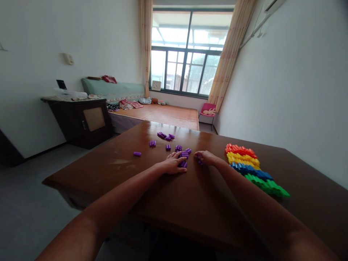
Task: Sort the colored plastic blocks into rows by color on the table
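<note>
My left hand point(174, 163) lies low over the table, fingers spread, touching a cluster of small purple plastic pieces point(184, 154). Its thumb rests near the cluster's front edge, and some pieces are partly hidden by the fingers. Just to the right, my right hand point(208, 158) is closed on a purple plastic piece point(200, 161) at the tabletop; the fingers cover part of it, so how many it holds is unclear. Farther back lie more purple pieces point(152, 143), in small groups, and a single purple piece point(137, 154) sits off to the left.
On the brown table point(108, 174), right of my right forearm, are rows of red pieces point(240, 149), yellow pieces point(243, 159), blue pieces point(251, 171) and green pieces point(268, 185). Beyond the table stand a bed point(168, 113), a dark cabinet point(76, 125) and a pink chair point(208, 108).
</note>
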Action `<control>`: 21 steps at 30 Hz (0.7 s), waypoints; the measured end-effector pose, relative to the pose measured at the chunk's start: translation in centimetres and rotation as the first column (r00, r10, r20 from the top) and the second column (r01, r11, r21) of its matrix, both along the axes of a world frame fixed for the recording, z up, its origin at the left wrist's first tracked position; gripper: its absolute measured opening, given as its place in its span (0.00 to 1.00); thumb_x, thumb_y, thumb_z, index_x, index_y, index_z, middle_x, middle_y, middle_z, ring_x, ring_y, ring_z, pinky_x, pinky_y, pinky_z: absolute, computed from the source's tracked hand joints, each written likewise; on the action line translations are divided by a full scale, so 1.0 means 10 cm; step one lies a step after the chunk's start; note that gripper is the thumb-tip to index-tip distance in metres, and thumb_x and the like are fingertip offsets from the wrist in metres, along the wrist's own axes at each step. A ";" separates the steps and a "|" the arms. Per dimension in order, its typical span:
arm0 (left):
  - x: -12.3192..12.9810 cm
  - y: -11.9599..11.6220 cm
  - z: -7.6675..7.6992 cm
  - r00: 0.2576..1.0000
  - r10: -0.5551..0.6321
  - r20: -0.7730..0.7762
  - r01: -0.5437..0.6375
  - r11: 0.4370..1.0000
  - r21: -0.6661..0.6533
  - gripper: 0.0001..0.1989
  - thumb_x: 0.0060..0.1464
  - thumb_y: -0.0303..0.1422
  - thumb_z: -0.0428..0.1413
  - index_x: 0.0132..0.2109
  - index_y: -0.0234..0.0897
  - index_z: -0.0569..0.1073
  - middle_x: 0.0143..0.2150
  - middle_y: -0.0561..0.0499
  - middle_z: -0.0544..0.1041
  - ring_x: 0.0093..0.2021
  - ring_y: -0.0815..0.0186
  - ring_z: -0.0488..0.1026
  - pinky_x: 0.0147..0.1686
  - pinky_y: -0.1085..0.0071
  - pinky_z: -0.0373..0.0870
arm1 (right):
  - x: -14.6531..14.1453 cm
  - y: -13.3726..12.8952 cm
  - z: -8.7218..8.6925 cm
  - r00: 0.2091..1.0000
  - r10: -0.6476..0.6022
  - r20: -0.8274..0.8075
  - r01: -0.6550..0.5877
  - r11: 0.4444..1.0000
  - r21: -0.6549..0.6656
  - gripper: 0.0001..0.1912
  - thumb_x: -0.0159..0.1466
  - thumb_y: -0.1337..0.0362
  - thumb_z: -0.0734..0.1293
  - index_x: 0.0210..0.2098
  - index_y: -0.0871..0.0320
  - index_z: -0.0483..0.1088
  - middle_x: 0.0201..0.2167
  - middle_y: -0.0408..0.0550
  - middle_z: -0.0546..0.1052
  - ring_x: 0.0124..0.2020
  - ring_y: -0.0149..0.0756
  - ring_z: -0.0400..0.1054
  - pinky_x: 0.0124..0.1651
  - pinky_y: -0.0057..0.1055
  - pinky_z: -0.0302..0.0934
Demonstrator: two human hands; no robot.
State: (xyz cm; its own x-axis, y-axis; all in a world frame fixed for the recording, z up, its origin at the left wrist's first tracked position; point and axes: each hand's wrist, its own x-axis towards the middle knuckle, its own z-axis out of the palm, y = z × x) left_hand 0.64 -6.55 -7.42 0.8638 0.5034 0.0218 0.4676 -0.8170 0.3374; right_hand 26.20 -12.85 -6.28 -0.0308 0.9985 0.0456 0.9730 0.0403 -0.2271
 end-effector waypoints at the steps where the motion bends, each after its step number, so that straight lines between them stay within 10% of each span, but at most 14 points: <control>1: 0.06 -0.04 0.00 0.999 -0.031 0.012 0.031 1.000 0.004 0.36 0.52 0.56 0.53 0.65 0.50 0.61 0.71 0.45 0.49 0.69 0.43 0.46 0.65 0.45 0.44 | 0.04 -0.08 0.02 0.999 -0.008 -0.037 0.007 1.000 -0.010 0.16 0.62 0.67 0.64 0.48 0.52 0.75 0.43 0.47 0.80 0.41 0.40 0.75 0.46 0.32 0.66; 10: 0.40 -0.22 0.13 0.998 -0.055 0.021 0.053 0.995 0.090 0.28 0.47 0.51 0.60 0.55 0.49 0.73 0.68 0.48 0.57 0.67 0.46 0.51 0.63 0.47 0.50 | 0.24 -0.48 0.12 0.981 -0.193 0.024 0.194 0.979 -0.068 0.23 0.65 0.45 0.60 0.36 0.57 0.76 0.36 0.52 0.80 0.38 0.42 0.74 0.39 0.31 0.64; 21: 0.47 -0.24 0.23 0.993 -0.097 0.067 0.087 0.986 0.145 0.21 0.47 0.38 0.62 0.50 0.43 0.77 0.50 0.49 0.78 0.54 0.56 0.70 0.55 0.65 0.64 | 0.28 -0.59 -0.01 0.991 -0.055 -0.118 0.059 0.998 0.034 0.13 0.62 0.65 0.64 0.45 0.56 0.76 0.41 0.49 0.80 0.40 0.39 0.74 0.44 0.30 0.65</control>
State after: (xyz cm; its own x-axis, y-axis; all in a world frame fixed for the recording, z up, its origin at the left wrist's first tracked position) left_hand 5.34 -8.93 -5.12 0.8997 0.4089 0.1528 0.3661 -0.8975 0.2460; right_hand 29.00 -18.72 -6.42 0.0339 0.9960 0.0825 0.9408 -0.0040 -0.3388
